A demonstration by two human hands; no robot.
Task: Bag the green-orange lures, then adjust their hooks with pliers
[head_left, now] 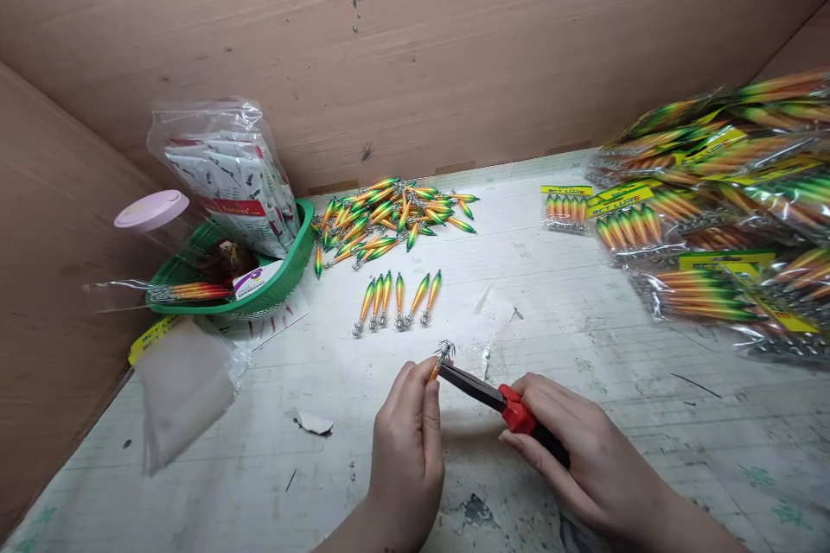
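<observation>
Pinched between the thumb and fingers of my left hand (410, 436) is a fishing lure (436, 370), its crown of metal hooks pointing up and away. My right hand (571, 441) is closed around the red and black handles of a pair of pliers (483, 389). The jaws reach left to the lure just below its hooks and appear to touch it; whether they grip is too small to tell. Beyond my hands lies a short row of several green and orange lures (399, 301), hooks toward me. A loose heap of similar lures (395, 216) is behind that row.
A green basket (304, 251) at left holds packets (226, 181), near a pink lid (151, 210). Clear bags (188, 389) lie before it. Packaged lures (713, 216) are piled at right. Paper scraps (315, 423) dot the worn table (272, 484). Board walls (415, 60) enclose the back and left.
</observation>
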